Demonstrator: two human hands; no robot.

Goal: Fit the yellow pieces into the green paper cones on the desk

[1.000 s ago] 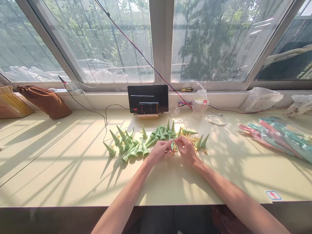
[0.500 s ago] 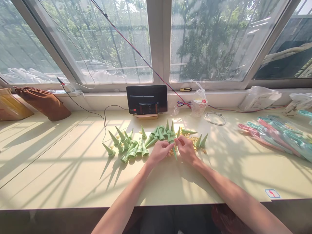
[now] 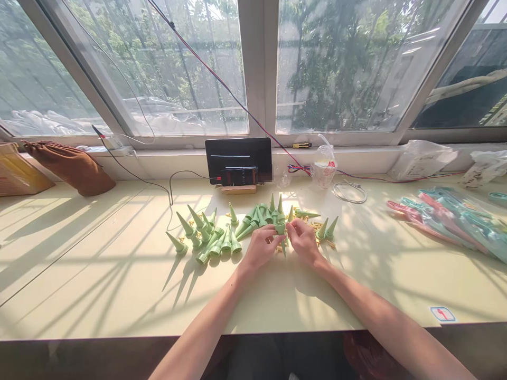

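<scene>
A green plastic watering spike [image 3: 280,228] hangs point down between my hands, its wide open end facing up. My left hand [image 3: 261,245] pinches it around the body from the left. Just to its right, my right hand [image 3: 303,240] has thumb and fingers pressed together close to the rim; whatever they hold is hidden. Several more green spikes [image 3: 190,229] stand or lie on the table to the left, with others [image 3: 273,211] behind my hands. Small yellow pieces [image 3: 317,227] are scattered behind and beside my right hand.
A black tablet [image 3: 237,153] with a phone before it leans by the window. Plastic-wrapped pink and teal items [image 3: 451,219] lie at right. A coiled cable [image 3: 349,193] and a brown pouch [image 3: 75,166] rest along the back. A small sticker [image 3: 442,314] marks the front edge.
The spike has tipped so its open end now shows more toward me. My right hand has shifted slightly right, its fingertips a little farther from my left hand.
</scene>
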